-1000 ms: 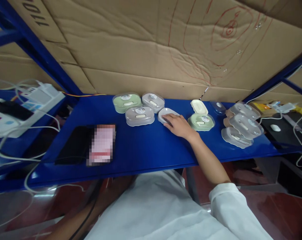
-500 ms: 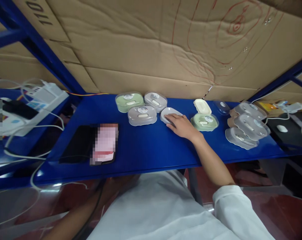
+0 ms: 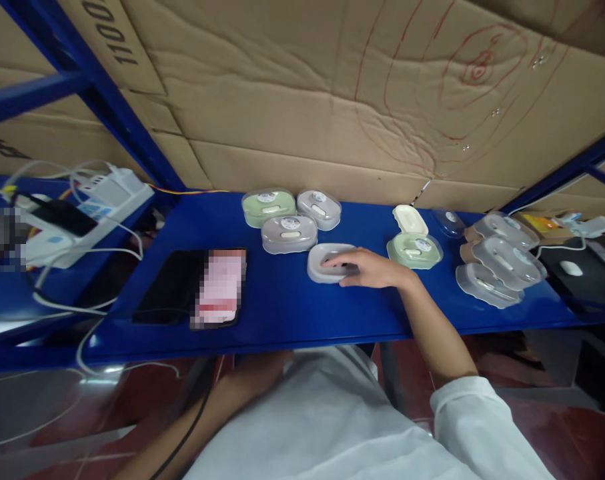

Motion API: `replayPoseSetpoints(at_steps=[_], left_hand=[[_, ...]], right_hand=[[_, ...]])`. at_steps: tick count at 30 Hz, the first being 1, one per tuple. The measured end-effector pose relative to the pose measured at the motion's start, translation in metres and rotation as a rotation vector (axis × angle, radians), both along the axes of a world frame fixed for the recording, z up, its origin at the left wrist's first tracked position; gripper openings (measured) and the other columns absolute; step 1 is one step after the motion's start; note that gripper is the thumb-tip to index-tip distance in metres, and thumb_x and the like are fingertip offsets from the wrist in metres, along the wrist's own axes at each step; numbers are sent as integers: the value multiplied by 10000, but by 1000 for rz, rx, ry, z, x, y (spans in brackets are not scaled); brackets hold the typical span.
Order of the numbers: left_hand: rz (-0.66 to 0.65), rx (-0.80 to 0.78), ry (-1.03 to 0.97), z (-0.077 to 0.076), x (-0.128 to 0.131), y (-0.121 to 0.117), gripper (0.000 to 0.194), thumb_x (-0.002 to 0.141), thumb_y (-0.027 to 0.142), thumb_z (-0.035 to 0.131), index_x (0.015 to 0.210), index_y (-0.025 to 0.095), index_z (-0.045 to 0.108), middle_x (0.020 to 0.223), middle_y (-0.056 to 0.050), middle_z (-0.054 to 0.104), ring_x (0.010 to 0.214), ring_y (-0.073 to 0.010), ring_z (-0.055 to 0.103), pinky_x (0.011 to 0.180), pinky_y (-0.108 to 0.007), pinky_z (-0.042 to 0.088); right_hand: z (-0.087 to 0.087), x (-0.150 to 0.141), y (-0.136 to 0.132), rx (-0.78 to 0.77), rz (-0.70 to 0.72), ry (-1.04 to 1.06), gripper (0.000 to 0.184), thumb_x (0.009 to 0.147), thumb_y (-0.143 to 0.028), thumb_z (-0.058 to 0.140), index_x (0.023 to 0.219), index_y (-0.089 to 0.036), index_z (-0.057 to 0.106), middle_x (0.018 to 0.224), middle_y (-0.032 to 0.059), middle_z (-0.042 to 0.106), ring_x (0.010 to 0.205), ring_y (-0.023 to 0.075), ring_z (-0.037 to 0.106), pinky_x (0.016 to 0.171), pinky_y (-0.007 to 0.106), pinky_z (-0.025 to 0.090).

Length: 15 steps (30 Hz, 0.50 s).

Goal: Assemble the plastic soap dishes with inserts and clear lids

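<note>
A grey oval soap dish [image 3: 318, 270] without a lid rests on the blue table. My right hand [image 3: 365, 267] grips its right side, fingers reaching into the dish and thumb at the near rim. My left hand [image 3: 275, 368] is low by my lap, below the table edge, its fingers hidden. Behind the dish stand two lidded grey soap boxes [image 3: 289, 236] and a lidded green soap box [image 3: 268, 208]. Right of my hand are another green soap box [image 3: 413, 252] and a small cream tray [image 3: 410, 220].
Several lidded soap boxes [image 3: 502, 257] crowd the table's right side, beside a loose clear lid [image 3: 448, 223]. A phone [image 3: 221, 287] lies on the left. A power strip [image 3: 107, 207] with cables stands further left. Cardboard [image 3: 292, 100] walls off the back.
My right hand has drawn the grey soap dish nearer to me and slightly left, apart from the lidded boxes. Its fingers now reach into the dish. The camera view has shifted a little.
</note>
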<state>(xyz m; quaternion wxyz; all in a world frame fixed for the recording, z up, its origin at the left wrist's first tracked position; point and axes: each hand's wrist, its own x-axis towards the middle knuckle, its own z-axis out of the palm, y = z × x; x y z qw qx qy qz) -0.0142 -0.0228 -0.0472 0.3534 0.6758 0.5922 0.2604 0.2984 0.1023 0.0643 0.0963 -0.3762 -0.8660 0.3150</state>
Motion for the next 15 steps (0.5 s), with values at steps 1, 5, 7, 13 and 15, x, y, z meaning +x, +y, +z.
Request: replayPoseSetpoints(at_steps=[1, 5, 7, 13, 15], left_hand=[[-221, -11, -27, 8, 5, -3, 358, 958, 79, 500, 937, 255, 811, 933, 20, 831, 888, -147, 809, 743, -230, 636], [-893, 108, -78, 51, 17, -4, 511, 907, 0, 538, 1248, 319, 745, 1267, -4, 780, 1144, -165, 763, 1011, -269, 599], [-744, 316, -24, 65, 18, 6, 435, 990, 61, 504, 1301, 284, 710, 1364, -63, 730, 1238, -197, 720, 1077, -321, 578], [-368, 639, 409, 52, 19, 41, 427, 1082, 266, 549, 1500, 192, 590, 1612, -160, 545, 1576, -383, 412, 1202, -590, 487], [-379, 656, 391, 45, 19, 43, 383, 1084, 273, 556, 1451, 189, 628, 1590, -139, 569, 1590, -360, 393, 1220, -562, 491]], right_hand=[[-1, -7, -4, 3, 17, 2, 526, 932, -209, 776, 1440, -299, 673, 1437, 19, 723, 1323, 222, 685, 1158, 368, 481], [-3, -37, -21, 117, 106, -18, 457, 973, -251, 756, 1425, -260, 690, 1457, 69, 707, 1409, 245, 621, 1236, 419, 410], [4, -34, -22, 132, 146, 10, 427, 1018, -355, 708, 1439, -285, 684, 1496, 50, 680, 1431, 231, 599, 1224, 391, 430], [46, 73, 43, 337, -751, -619, 502, 1132, -495, 443, 1450, -177, 666, 1388, 188, 722, 1290, 286, 670, 1090, 437, 489], [52, 107, 70, 345, -862, -753, 587, 1128, -492, 456, 1316, 6, 703, 1258, 335, 719, 1221, 354, 686, 1013, 509, 509]])
